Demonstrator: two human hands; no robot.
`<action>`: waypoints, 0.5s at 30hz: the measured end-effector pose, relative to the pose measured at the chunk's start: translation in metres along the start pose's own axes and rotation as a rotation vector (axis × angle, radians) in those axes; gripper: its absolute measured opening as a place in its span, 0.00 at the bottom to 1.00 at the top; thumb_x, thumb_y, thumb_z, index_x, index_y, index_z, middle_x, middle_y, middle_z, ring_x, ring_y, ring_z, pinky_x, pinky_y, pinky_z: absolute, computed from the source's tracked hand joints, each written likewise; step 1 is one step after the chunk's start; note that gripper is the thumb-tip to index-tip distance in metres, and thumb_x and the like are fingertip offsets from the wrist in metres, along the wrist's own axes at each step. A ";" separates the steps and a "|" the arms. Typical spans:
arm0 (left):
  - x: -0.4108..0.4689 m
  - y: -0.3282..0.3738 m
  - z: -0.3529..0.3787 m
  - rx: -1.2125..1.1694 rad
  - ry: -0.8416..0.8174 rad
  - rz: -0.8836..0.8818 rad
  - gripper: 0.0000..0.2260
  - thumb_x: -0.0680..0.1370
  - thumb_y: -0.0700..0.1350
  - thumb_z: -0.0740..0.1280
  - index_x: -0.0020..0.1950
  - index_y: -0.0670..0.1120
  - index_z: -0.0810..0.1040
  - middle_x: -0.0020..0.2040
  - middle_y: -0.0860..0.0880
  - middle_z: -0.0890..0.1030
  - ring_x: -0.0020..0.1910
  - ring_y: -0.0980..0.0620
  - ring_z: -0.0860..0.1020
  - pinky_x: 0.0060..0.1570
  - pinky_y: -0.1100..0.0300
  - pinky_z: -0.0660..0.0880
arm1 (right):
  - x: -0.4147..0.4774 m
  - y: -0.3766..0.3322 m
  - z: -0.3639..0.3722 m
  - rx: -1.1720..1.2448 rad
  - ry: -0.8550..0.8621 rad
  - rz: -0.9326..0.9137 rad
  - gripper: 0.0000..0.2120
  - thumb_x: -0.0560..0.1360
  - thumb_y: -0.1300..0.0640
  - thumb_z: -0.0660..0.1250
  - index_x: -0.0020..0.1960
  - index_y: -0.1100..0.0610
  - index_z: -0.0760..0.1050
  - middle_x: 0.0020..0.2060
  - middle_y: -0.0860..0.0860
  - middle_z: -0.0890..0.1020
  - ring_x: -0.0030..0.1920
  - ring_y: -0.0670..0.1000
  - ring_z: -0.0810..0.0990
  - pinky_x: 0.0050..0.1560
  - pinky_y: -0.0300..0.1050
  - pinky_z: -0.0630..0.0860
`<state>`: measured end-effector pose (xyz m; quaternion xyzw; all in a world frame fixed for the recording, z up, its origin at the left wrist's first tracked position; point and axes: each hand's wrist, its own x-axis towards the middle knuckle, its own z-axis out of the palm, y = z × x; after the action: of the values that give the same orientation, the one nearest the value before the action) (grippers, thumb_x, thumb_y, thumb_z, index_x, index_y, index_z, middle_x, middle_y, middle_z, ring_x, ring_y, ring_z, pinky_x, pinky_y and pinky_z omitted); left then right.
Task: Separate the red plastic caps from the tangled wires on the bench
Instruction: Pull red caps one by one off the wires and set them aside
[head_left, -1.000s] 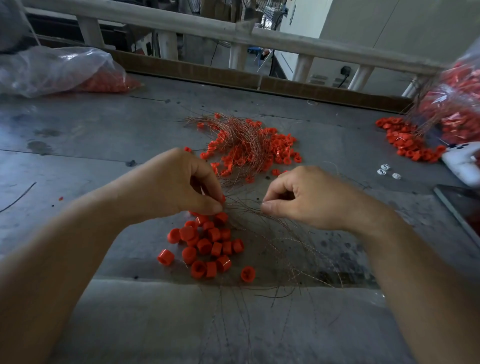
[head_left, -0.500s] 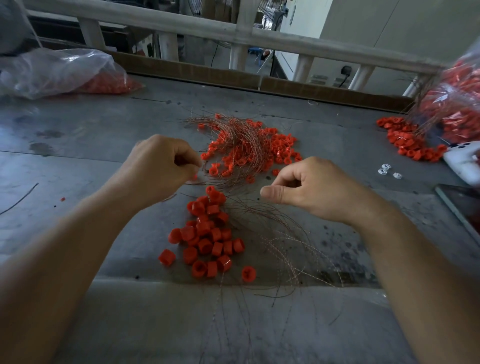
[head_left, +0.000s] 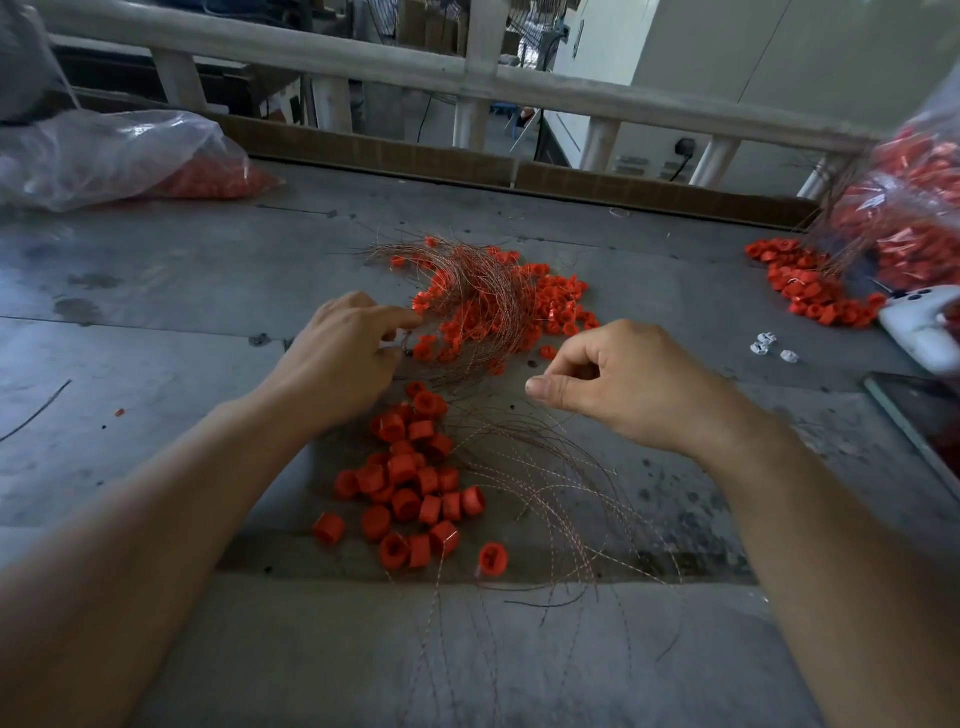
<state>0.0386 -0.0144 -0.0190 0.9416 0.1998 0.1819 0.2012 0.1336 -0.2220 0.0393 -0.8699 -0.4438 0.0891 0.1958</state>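
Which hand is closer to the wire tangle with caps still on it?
Left. The left hand reaches the near-left edge of the wire tangle; the right hand sits apart, off its near-right side.

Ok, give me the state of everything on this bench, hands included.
left hand, fingers at the edge of the tangle, grip unclear
right hand, thumb and forefinger pinched, seemingly on one of the loose wires
tangle, caps wired in, unsorted
freed caps, loose heap near front edge
loose wires, fanned over the front edge
left bag, slumped, caps inside
right bag, full, caps spilled beside it

red caps (head_left: 410, 488), copper wires (head_left: 483, 291), grey bench (head_left: 156, 291)
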 end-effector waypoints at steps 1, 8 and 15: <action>0.000 0.000 0.000 0.009 0.031 0.002 0.14 0.76 0.41 0.65 0.61 0.51 0.76 0.48 0.52 0.71 0.53 0.49 0.71 0.50 0.59 0.64 | 0.000 0.000 0.000 -0.003 0.000 0.003 0.10 0.71 0.43 0.66 0.37 0.48 0.76 0.29 0.41 0.74 0.29 0.30 0.71 0.27 0.28 0.62; 0.004 -0.003 -0.005 -0.073 0.174 -0.087 0.10 0.75 0.39 0.65 0.54 0.47 0.79 0.49 0.49 0.76 0.48 0.53 0.72 0.48 0.61 0.65 | 0.003 0.003 0.003 -0.048 0.016 0.029 0.11 0.72 0.44 0.66 0.38 0.50 0.77 0.31 0.42 0.77 0.30 0.39 0.72 0.30 0.31 0.62; 0.033 -0.006 -0.015 -0.128 0.151 -0.149 0.16 0.77 0.33 0.59 0.60 0.47 0.77 0.61 0.45 0.77 0.59 0.48 0.74 0.53 0.61 0.66 | 0.003 0.003 0.007 -0.063 0.012 0.037 0.10 0.72 0.43 0.66 0.36 0.48 0.75 0.30 0.41 0.75 0.29 0.39 0.71 0.30 0.32 0.61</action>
<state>0.0582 0.0102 -0.0002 0.8929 0.2720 0.2493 0.2580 0.1354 -0.2193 0.0322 -0.8843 -0.4289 0.0738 0.1692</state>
